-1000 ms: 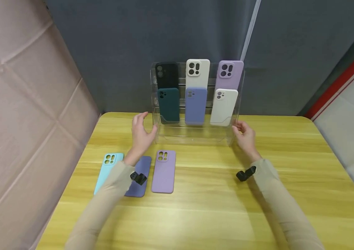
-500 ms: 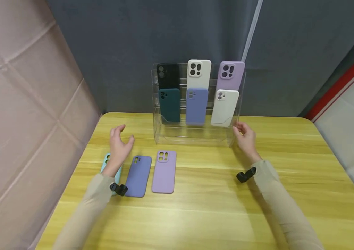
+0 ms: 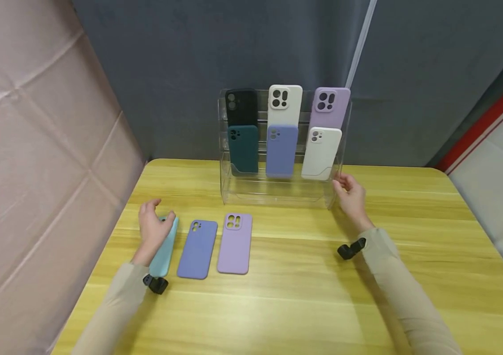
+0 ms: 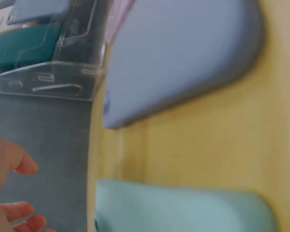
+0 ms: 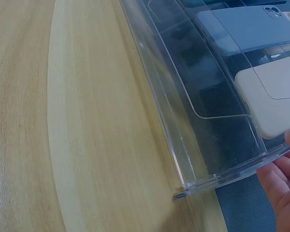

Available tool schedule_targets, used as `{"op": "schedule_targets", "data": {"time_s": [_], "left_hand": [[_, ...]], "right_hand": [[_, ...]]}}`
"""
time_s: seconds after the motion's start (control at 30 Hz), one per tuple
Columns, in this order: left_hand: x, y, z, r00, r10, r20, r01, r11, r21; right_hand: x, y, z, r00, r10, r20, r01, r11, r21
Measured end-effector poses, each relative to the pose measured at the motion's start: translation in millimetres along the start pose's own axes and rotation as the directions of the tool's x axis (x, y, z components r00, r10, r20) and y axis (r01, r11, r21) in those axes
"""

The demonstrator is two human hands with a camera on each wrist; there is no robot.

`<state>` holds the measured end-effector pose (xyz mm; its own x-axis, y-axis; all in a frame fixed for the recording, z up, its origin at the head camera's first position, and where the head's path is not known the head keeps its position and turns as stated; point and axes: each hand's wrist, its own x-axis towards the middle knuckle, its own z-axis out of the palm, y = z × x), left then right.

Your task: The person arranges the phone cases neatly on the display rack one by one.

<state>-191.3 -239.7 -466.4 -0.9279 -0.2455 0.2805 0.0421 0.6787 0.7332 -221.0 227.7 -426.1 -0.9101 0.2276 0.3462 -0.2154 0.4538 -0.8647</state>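
the clear stand (image 3: 278,195) in the upper middle of the head view already carries six cases in two rows: black (image 3: 241,106), cream (image 3: 284,104) and lilac (image 3: 330,107) on top, then teal (image 3: 243,148), blue (image 3: 281,150) and white (image 3: 321,153) below, and its lowest front tier looks empty. three cases lie flat on the table in the lower left of the frame, side by side with small gaps: a mint case (image 3: 164,246), a blue-violet case (image 3: 197,249) and a purple case (image 3: 234,243). so, as i judge it, about two thirds of the filling is done and one row of three is left. the left hand (image 3: 153,228) is over the top end of the mint case, its fingers loosely spread and the thumb at the case edge; it seems to touch it, but a firm grip i do not see. in the left wrist view the mint case (image 4: 183,208) lies just under the fingertips (image 4: 19,162). the right hand (image 3: 350,195) is at the right lower corner of the stand, fingers lightly bent against the acrylic wall (image 5: 217,179), touching it and not clamped round it. the table (image 3: 305,296) is yellowish wood with clear grain. behind it hangs a dark grey cloth wall (image 3: 167,74), at the left a pink padded panel (image 3: 34,148), and at the far right a red stripe (image 3: 486,118).
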Motion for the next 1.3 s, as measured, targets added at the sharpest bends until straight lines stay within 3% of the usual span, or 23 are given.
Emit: {"op": "schedule_targets", "data": {"time_s": [0.23,0.47,0.77,0.9,1.07,1.3], "left_hand": [[-7.5,-13.0,-3.7,0.986,-0.099,0.133,0.068,0.973,0.22],[-9.0,-17.7,-6.1,0.971,-0.166,0.171,0.096,0.929,0.357],[-10.1,-20.0,-6.6,0.954,-0.218,0.206,0.118,0.904,0.41],[-10.7,-18.7,-5.8,0.952,-0.228,0.203,0.128,0.901,0.414],[-9.8,-17.7,-5.6,0.951,-0.225,0.212,0.122,0.904,0.41],[-6.5,-12.7,-6.4,0.96,-0.201,0.196,0.119,0.924,0.365]], "right_hand": [[4.2,14.1,1.3,1.0,0.03,0.008,-0.03,0.999,0.011],[10.4,40.0,4.2,0.999,0.036,0.005,-0.036,0.999,-0.003],[10.4,40.2,4.3,0.999,0.033,0.005,-0.033,0.999,0.004],[7.3,28.2,1.5,1.0,0.013,0.011,-0.013,1.0,0.026],[0.8,5.8,-1.0,1.0,-0.001,0.007,0.001,1.0,0.013],[-1.7,0.4,-0.5,1.0,0.002,-0.002,-0.002,1.0,0.012]]}}
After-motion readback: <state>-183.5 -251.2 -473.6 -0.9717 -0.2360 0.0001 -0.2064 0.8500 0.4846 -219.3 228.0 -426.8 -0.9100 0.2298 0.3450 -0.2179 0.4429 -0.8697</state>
